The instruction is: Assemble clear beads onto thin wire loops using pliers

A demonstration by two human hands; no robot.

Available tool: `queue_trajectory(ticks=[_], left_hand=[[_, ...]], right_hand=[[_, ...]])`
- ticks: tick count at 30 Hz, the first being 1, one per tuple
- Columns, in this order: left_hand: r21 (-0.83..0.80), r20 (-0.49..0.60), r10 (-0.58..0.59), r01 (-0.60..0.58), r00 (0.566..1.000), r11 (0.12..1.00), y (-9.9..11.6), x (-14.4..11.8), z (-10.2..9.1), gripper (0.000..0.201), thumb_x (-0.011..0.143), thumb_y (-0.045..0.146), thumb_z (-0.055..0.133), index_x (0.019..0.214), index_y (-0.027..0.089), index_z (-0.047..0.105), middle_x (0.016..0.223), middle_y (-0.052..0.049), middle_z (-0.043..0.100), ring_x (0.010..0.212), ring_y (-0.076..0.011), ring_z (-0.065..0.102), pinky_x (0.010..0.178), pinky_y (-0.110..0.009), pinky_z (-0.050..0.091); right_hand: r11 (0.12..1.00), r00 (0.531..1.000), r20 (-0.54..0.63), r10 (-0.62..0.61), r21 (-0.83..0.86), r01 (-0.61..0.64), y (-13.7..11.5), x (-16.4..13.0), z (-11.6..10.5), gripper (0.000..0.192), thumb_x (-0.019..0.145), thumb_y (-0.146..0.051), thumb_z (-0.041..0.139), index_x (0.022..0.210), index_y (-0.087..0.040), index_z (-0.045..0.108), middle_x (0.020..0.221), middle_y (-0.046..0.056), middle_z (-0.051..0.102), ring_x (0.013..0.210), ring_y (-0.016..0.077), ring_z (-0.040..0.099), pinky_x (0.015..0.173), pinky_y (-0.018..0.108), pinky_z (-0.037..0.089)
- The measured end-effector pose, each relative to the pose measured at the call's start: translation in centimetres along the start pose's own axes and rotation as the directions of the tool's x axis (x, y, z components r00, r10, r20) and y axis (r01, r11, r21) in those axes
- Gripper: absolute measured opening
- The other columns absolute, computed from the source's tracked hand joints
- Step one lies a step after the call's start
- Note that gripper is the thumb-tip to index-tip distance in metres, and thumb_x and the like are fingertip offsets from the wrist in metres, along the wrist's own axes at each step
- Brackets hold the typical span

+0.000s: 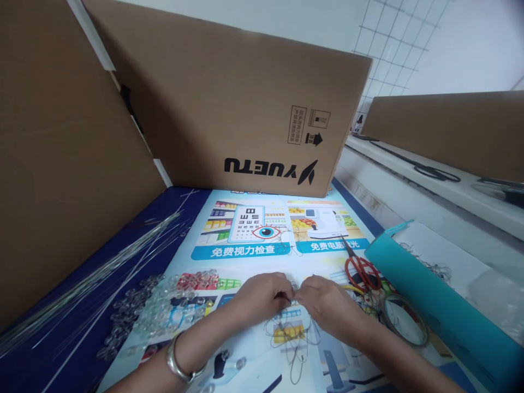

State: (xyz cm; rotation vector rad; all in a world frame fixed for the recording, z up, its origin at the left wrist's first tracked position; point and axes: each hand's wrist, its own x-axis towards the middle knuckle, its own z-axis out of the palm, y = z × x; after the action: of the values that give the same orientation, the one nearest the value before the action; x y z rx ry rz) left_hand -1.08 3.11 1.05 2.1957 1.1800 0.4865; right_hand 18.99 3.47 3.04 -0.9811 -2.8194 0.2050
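I look down at a printed poster [254,234] spread flat on a blue table, and I take that poster as my landmark. Both hands meet over its near half, at its middle. The left hand [262,297] comes in from the near left, a metal bangle [178,363] on its wrist; the right hand [327,305] comes in from the near right. Their fingertips touch each other, pinched together on a small piece of thin wire [291,297]. I cannot tell exactly what the piece is, since the fingers hide it.

The wire piece sits right between the two hands, equally near to both, so neither hand has to reach. More thin wire loops [292,349] trail from the pinch toward me, lying on the poster just below the hands.

On the poster's left edge lies a heap of clear glass beads [164,305], near the left hand. Farther left, off the poster, long straight wire rods [94,278] lie slanting away from me. At the poster's right edge rest red-handled scissors [360,270], close to the right hand, and beyond them a teal roll [434,305]. A large cardboard box [229,103] stands at the poster's far edge.
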Motion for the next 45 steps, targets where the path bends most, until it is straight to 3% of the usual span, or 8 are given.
queue_trajectory(ticks=[6, 14, 21, 28, 33, 39, 45], left_hand=[[-0.008, 0.000, -0.015, 0.015, 1.000, 1.000, 0.2, 0.0, -0.2, 0.019, 0.074, 0.015, 0.055, 0.081, 0.026, 0.068, 0.086, 0.003, 0.067, 0.078, -0.0148, 0.060, 0.070, -0.023, 0.042], [-0.017, 0.003, -0.023, 0.023, 1.000, 1.000, 0.3, -0.1, -0.4, 0.018, 0.074, 0.016, 0.056, 0.081, 0.026, 0.069, 0.085, 0.003, 0.067, 0.077, -0.0146, 0.060, 0.068, -0.022, 0.042], [-0.016, 0.005, -0.029, 0.029, 1.000, 0.999, 0.0, -0.1, -0.2, 0.010, 0.075, 0.025, 0.062, 0.083, 0.026, 0.069, 0.084, 0.002, 0.066, 0.075, -0.0148, 0.059, 0.065, -0.021, 0.041], [-0.021, 0.014, -0.003, 0.003, 1.000, 1.000, -0.4, 0.0, 0.0, 0.009, 0.076, 0.032, 0.065, 0.083, 0.026, 0.069, 0.083, 0.002, 0.066, 0.076, -0.0153, 0.060, 0.068, -0.022, 0.041], [-0.014, 0.017, -0.001, 0.001, 1.000, 1.000, -0.1, -0.1, -0.2, 0.011, 0.077, 0.035, 0.065, 0.083, 0.025, 0.069, 0.081, 0.002, 0.066, 0.075, -0.0150, 0.060, 0.065, -0.021, 0.041], [0.018, 0.016, 0.014, -0.014, 1.000, 1.000, 0.0, -0.1, -0.3, 0.009, 0.076, 0.033, 0.067, 0.081, 0.025, 0.068, 0.081, 0.004, 0.065, 0.074, -0.0138, 0.060, 0.063, -0.019, 0.039], [0.181, -0.003, 0.079, -0.077, 0.997, 0.980, 0.1, 0.1, 0.3, 0.022, 0.079, 0.044, 0.062, 0.077, 0.022, 0.063, 0.076, 0.003, 0.063, 0.071, -0.0142, 0.059, 0.058, -0.021, 0.035]], right_hand=[[0.970, 0.995, -0.047, 0.086, 0.234, -0.073, 0.4, -0.4, -1.2, 0.021, 0.088, -0.015, 0.045, 0.092, -0.022, 0.064, 0.084, 0.001, 0.063, 0.079, 0.0133, 0.056, 0.072, 0.022, 0.040], [0.924, 0.989, -0.087, 0.119, 0.374, -0.079, -0.1, -0.5, -0.2, 0.020, 0.085, -0.013, 0.049, 0.081, -0.022, 0.066, 0.082, 0.000, 0.064, 0.080, 0.0132, 0.057, 0.072, 0.022, 0.041], [0.954, 0.979, -0.173, 0.111, 0.295, -0.056, -0.5, -0.5, -0.1, 0.019, 0.086, -0.015, 0.048, 0.087, -0.021, 0.066, 0.083, 0.003, 0.064, 0.080, 0.0157, 0.055, 0.072, 0.025, 0.041], [0.992, 0.982, -0.190, 0.005, 0.123, 0.018, -0.6, -0.6, 0.0, 0.020, 0.089, -0.015, 0.043, 0.091, -0.019, 0.063, 0.078, 0.005, 0.063, 0.076, 0.0171, 0.053, 0.069, 0.028, 0.039], [0.991, 0.959, -0.281, -0.036, 0.113, 0.070, -0.2, -0.5, 1.2, 0.019, 0.089, -0.016, 0.043, 0.091, -0.019, 0.062, 0.076, 0.005, 0.062, 0.073, 0.0165, 0.052, 0.068, 0.029, 0.039], [0.993, 0.951, -0.303, -0.063, 0.080, 0.091, 0.1, -0.5, 1.7, 0.019, 0.089, -0.013, 0.043, 0.085, -0.019, 0.062, 0.072, 0.004, 0.061, 0.071, 0.0161, 0.051, 0.068, 0.030, 0.038], [0.985, 0.952, -0.305, -0.018, 0.159, 0.070, 0.0, -0.4, 2.0, 0.017, 0.089, -0.017, 0.046, 0.082, -0.020, 0.061, 0.072, 0.002, 0.062, 0.072, 0.0156, 0.052, 0.069, 0.029, 0.039]])
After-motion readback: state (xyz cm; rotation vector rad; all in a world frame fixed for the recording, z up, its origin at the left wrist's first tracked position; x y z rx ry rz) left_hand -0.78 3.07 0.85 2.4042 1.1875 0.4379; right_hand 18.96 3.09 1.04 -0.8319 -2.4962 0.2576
